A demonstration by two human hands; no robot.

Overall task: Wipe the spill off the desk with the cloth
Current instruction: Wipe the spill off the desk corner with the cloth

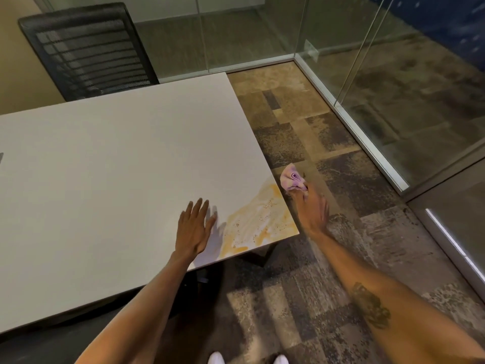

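An orange-yellow spill is smeared over the near right corner of the white desk. My left hand lies flat on the desk just left of the spill, fingers spread, holding nothing. My right hand is off the desk, beyond its right edge and over the carpet. It grips a crumpled pink-purple cloth, which sticks out past my fingers and hangs just right of the desk edge, apart from the spill.
A black mesh office chair stands behind the desk's far edge. Glass partitions with metal floor rails enclose the room on the right. Patterned carpet runs between desk and glass. My white shoes show at the bottom.
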